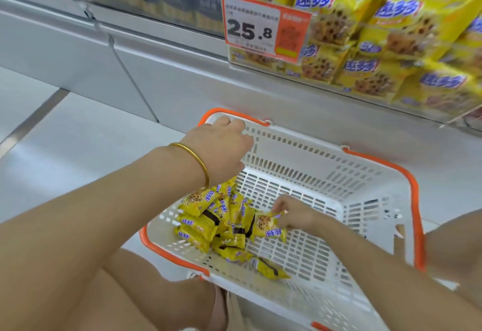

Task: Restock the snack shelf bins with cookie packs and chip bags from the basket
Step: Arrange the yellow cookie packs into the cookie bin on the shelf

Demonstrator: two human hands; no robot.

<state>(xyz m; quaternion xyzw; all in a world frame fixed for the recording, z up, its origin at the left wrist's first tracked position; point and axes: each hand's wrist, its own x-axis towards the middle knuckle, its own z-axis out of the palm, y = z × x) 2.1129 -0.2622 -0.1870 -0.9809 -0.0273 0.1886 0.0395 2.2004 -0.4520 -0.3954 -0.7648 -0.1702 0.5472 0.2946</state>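
Fingers [280,209] of the right hand [297,214] pinching one small yellow cookie pack [268,226] mid-floor of one white slotted plastic basket [300,163], left hand [221,145] gripping its far-left rim corner, roughly a dozen yellow packs [206,226] heaped along its left wall, count uncertain

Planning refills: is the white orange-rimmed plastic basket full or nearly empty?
Nearly empty: the basket holds a small pile of yellow cookie packs; floor mostly bare.

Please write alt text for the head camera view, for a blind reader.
The right hand pinches a yellow cookie pack inside a white basket; the left hand holds its far rim. Yellow cookie bags fill the shelf above.
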